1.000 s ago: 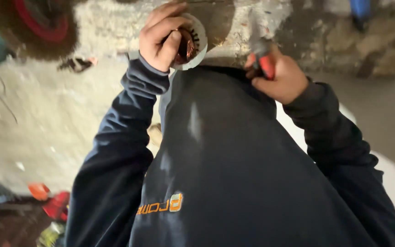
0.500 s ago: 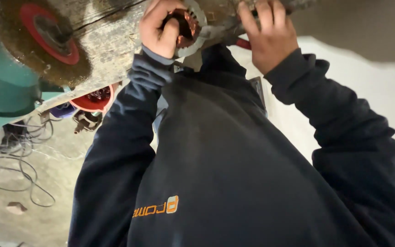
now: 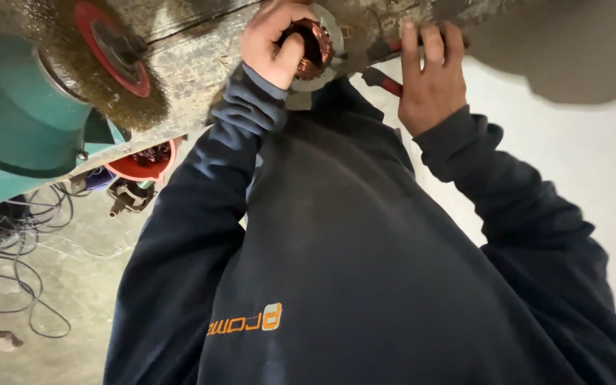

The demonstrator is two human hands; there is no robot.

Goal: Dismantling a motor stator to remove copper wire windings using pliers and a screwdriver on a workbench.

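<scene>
My left hand (image 3: 277,44) is clenched around a round motor stator with copper-coloured windings in a grey metal ring (image 3: 316,48), thumb pressed against the windings, the ring showing past my fingers. The stator sits against the edge of the rough, stained grey workbench (image 3: 194,60), right above my dark navy sweatshirt (image 3: 351,249).

My right hand (image 3: 430,75) is just right of the stator, fingers curled over the bench edge and over a red-handled tool (image 3: 386,78) whose handle pokes out below the palm toward the stator. Cannot tell how firmly that hand grips the tool; the tool head is hidden.

Left of the stator, on the same bench, a wire brush wheel with a red hub (image 3: 112,53) is mounted on a teal green bench grinder (image 3: 16,121). Below the grinder, well left of the stator, a red round bowl-like part (image 3: 144,165) lies on the concrete floor (image 3: 73,299), with loose black cables (image 3: 16,249) further left.
</scene>
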